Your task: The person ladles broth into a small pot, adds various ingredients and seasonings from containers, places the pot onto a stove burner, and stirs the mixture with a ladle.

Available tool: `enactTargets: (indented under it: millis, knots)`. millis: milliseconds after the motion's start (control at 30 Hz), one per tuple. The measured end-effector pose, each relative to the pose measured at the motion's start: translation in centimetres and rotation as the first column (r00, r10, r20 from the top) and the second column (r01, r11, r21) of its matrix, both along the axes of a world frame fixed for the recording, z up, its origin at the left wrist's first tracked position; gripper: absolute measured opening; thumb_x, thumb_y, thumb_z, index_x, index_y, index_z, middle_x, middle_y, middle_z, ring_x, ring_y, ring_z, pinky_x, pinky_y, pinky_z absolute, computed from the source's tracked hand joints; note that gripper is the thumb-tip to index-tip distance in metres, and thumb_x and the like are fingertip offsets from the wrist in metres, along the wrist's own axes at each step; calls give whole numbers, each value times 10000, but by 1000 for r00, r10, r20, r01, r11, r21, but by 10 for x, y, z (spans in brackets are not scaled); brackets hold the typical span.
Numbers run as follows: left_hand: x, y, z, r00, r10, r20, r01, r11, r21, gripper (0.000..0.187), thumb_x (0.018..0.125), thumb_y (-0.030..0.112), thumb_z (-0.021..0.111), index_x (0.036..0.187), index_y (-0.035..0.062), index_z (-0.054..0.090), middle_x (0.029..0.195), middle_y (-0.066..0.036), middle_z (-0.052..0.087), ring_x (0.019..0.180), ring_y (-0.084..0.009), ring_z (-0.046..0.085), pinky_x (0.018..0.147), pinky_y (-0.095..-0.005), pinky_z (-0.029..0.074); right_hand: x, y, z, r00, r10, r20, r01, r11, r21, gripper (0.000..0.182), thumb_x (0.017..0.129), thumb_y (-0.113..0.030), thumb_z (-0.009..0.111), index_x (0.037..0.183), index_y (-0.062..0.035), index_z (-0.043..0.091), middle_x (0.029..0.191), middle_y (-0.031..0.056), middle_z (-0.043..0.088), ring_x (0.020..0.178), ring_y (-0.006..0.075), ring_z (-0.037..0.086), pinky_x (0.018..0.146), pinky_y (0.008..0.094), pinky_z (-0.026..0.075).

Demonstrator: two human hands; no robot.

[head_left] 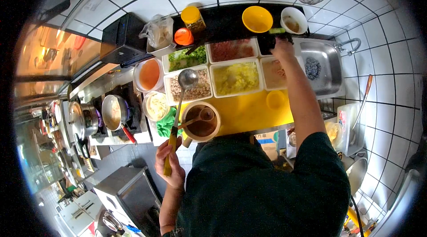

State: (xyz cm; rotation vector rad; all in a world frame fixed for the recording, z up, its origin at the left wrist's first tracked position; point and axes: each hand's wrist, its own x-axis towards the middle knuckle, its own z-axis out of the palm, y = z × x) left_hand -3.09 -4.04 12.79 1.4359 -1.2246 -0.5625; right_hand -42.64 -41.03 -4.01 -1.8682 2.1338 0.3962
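Observation:
My left hand is wrapped round the yellow handle of a metal ladle, whose bowl is over a white tub of chopped brown food. Beside the handle stands a round pot of brown sauce with a wooden spoon in it. My right hand reaches to the back, over a dark container next to the sink. Its fingers are partly hidden by dark contents, so I cannot make out whether it holds anything. A white bowl and a yellow bowl stand just behind it.
Tubs of greens, red minced food and yellow food line the yellow board. A frying pan and a lidded pot are at the left. The steel sink lies at the right.

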Motion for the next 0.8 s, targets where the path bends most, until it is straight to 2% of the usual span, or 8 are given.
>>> enactTargets:
  millis: [33, 167, 200, 267, 333, 433, 633, 800]
  knots:
    - [1, -1, -1, 999, -36, -24, 36, 999, -27, 160, 1017, 108, 482, 1088, -23, 540, 1148, -264, 622, 999, -355, 703, 883, -416, 560, -2, 6, -9, 996, 48, -74, -58, 987, -149, 762, 840, -444, 729, 1454, -90, 449, 1385, 194, 554, 1264, 339, 545, 1041, 445, 471]
    - [-3, -7, -2, 988, -157, 2, 157, 988, -3, 160, 993, 84, 528, 1094, -32, 573, 1153, -269, 624, 1008, -353, 691, 852, -408, 567, -4, 23, 21, 996, 63, 64, -51, 985, -163, 706, 838, -413, 730, 1411, -72, 498, 1296, 215, 605, 1162, 365, 605, 966, 450, 513]
    - [-8, -19, 11, 964, -205, 168, 202, 979, 39, 135, 959, 32, 566, 1075, -26, 603, 1145, -265, 634, 1013, -337, 686, 837, -386, 563, -11, 24, 18, 994, 86, 66, -71, 977, -200, 690, 835, -407, 732, 1397, -70, 516, 1280, 222, 612, 1139, 370, 614, 949, 452, 520]
    - [-13, -27, 3, 938, -310, 156, 290, 947, 134, 179, 898, -30, 617, 1076, -12, 629, 1146, -257, 644, 1027, -330, 684, 845, -376, 553, -17, 28, 15, 991, 116, 70, -95, 962, -258, 642, 836, -389, 729, 1359, -62, 550, 1242, 229, 624, 1106, 374, 625, 921, 458, 527]
    - [-24, -47, 1, 852, -455, 259, 413, 888, 203, 294, 811, -66, 673, 1095, 6, 659, 1190, -238, 637, 1021, -369, 680, 878, -378, 540, -21, 33, 15, 988, 132, 78, -103, 949, -299, 578, 845, -364, 719, 1311, -50, 584, 1199, 229, 635, 1083, 372, 627, 900, 468, 527]
    - [-38, -71, -15, 673, -639, 372, 593, 767, 244, 293, 816, -42, 672, 1105, 9, 661, 1213, -252, 619, 1011, -393, 676, 869, -401, 558, -1, 61, 33, 966, 219, 141, -123, 862, -493, 444, 869, -327, 702, 1219, -63, 633, 1117, 188, 654, 1017, 365, 644, 860, 474, 531]
    - [-39, -76, -20, 502, -747, 437, 698, 648, 305, 332, 798, -4, 685, 1129, 10, 669, 1292, -277, 580, 1018, -383, 682, 845, -414, 575, 55, 156, 57, 705, 522, 480, -401, 852, -337, 263, 883, -261, 693, 1069, -76, 675, 1014, 136, 641, 946, 341, 636, 813, 446, 525]
    - [-22, -63, -12, 445, -786, 429, 719, 599, 352, 408, 776, 12, 691, 1183, 18, 664, 1325, -281, 565, 1035, -390, 679, 850, -411, 575, 58, 177, 26, 639, 538, 550, -416, 843, -340, 182, 880, -220, 668, 952, -53, 677, 947, 131, 616, 889, 345, 627, 768, 450, 511]
